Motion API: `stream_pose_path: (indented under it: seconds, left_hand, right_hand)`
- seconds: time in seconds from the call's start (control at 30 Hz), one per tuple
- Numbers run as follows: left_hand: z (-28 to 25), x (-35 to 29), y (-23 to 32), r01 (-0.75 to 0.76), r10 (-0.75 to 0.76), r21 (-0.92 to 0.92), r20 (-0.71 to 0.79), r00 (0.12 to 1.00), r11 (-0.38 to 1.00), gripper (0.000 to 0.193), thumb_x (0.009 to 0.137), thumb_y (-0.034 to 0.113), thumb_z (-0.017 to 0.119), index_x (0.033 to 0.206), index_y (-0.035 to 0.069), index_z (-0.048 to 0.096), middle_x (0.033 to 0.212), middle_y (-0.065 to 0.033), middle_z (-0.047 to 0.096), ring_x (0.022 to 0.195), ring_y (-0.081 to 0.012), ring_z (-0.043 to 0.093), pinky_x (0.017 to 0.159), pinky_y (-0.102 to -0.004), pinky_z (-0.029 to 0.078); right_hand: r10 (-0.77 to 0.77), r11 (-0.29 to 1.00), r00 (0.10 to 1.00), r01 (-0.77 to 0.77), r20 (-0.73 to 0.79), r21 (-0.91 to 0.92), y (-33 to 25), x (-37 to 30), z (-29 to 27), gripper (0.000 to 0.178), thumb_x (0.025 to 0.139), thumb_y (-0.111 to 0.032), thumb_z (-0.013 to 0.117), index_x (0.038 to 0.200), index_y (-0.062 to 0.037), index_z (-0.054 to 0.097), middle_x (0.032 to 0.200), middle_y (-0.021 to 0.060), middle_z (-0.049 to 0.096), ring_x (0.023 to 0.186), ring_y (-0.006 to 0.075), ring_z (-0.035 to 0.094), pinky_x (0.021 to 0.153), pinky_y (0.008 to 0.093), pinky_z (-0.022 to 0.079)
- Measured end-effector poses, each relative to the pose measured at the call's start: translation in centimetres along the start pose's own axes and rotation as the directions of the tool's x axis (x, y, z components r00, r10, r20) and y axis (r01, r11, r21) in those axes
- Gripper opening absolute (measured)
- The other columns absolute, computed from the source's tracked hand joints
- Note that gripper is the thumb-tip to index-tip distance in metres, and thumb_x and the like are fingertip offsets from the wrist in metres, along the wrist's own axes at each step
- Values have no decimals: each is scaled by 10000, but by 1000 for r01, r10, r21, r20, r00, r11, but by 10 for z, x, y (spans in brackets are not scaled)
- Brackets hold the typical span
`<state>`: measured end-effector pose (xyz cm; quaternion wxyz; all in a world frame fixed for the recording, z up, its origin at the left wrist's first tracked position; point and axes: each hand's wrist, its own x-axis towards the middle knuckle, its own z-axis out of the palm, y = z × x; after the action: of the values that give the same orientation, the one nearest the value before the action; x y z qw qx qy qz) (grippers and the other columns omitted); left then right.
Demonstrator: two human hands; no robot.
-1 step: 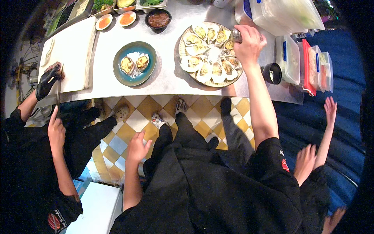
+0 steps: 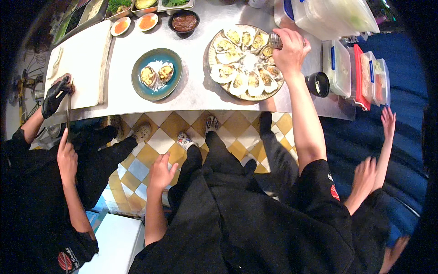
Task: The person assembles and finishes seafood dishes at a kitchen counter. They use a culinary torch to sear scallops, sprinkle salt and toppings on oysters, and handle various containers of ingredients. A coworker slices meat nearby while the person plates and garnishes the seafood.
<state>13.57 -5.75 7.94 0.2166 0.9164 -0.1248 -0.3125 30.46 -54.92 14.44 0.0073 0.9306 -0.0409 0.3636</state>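
Observation:
My right hand [image 2: 292,51] is closed around a small shaker [image 2: 275,41] with a glass-looking body, tipped sideways over the right rim of a ribbed round plate [image 2: 213,54]. Topped oysters in their shells [image 2: 253,83] ring that plate, around a white mound [image 2: 250,61] in the middle. My left hand [image 2: 161,171] hangs in front of me, away from the table, its fingers apart and nothing in it. Left of the oysters, a teal plate [image 2: 138,86] carries two topped shells [image 2: 166,72] on white grains.
At left, a co-worker's gloved hand [image 2: 55,97] and knife [image 2: 68,114] are at a white cutting board [image 2: 91,59]. Sauce bowls [image 2: 184,22] line the back. A black cup [image 2: 318,85] and lidded boxes [image 2: 337,68] stand at right. Another person's hands [image 2: 365,174] show beyond.
The person at the right has shifted, with one hand raised a little. My hands stay almost where they were, the right one still on the shaker.

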Motion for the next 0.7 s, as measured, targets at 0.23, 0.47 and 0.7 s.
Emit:
stream_pose_path:
  seconds: [0.23,0.47,0.7]
  left_hand:
    - [-5,3,1,-53,53,2,-24,998,999,524,825,238,722,1265,-9,580,1176,-245,624,1036,-427,617,886,-467,506]
    - [1,6,-4,-86,85,-15,-65,994,996,520,827,238,718,1262,-11,581,1177,-251,625,1051,-428,617,894,-468,508]
    - [0,7,-2,-112,111,-27,-55,992,993,510,821,221,718,1250,-18,581,1166,-250,625,1038,-432,617,880,-474,512]
  right_hand:
    - [47,998,998,-45,35,-42,11,-11,-19,430,665,-14,661,1040,-221,686,1064,-35,654,1116,183,585,1009,515,295]
    - [45,997,999,-46,-17,-67,13,-15,-29,442,657,7,642,1036,-215,690,1065,-34,652,1109,188,587,1010,509,303]
    - [82,986,991,-65,110,-151,27,-34,-44,430,666,-41,675,1058,-218,688,1096,-26,647,1130,188,583,1013,473,300]
